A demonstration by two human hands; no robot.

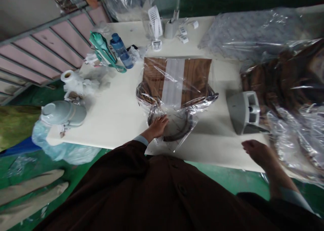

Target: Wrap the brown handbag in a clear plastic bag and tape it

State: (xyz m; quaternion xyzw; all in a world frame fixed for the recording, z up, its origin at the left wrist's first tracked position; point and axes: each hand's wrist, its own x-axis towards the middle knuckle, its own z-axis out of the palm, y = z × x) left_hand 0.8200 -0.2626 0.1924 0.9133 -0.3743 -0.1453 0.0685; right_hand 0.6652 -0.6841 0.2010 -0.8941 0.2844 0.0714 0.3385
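Note:
A folded brown garment [194, 79] with a pale strip across its middle lies in a clear plastic bag [178, 123] on the white table. My left hand [159, 125] rests on the lower part of this bag, fingers stretched out. Beneath the film there, a dark curved band [178, 136] shows. To the right, my right hand [257, 151] is over the table's front edge, its fingers curled together and slightly blurred. Anything between those fingers is hidden. Just beyond it stands a grey tape-dispenser-like device [239, 112], apart from the hand.
More bagged brown garments [275, 72] are piled at the right, behind them a grey bagged bundle [253, 31]. A blue bottle [122, 51], a green bottle [101, 43] and barcode tags [155, 20] are at the back. A pale blue-grey container [65, 112] sits far left.

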